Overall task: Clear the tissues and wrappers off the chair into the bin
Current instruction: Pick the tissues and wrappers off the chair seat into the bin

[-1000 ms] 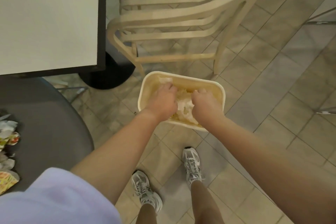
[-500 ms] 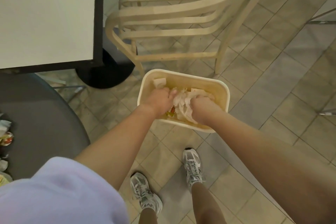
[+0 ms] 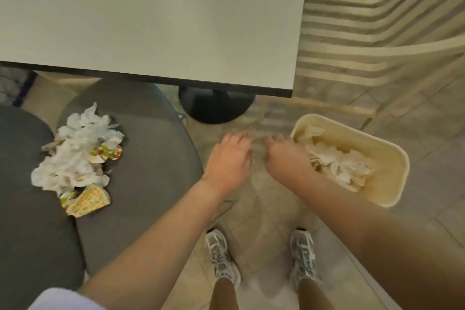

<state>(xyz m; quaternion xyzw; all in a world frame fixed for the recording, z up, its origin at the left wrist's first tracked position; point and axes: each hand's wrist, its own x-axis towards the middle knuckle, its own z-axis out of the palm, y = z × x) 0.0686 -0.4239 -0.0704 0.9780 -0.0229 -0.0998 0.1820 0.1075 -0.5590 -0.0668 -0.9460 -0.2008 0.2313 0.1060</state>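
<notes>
Lying on chair [image 3: 151, 158], tissues [image 3: 75, 158] left of empty hands [image 3: 227, 158]

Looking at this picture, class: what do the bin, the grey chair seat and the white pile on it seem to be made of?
The bin looks like cream moulded plastic: smooth walls, rounded rim, slight sheen. The grey chair seat seems matt, perhaps fabric or soft plastic; the view does not settle it. The white pile looks like thin tissue paper: crumpled, soft, torn edges. The printed wrappers beside it seem paper or foil.
</notes>
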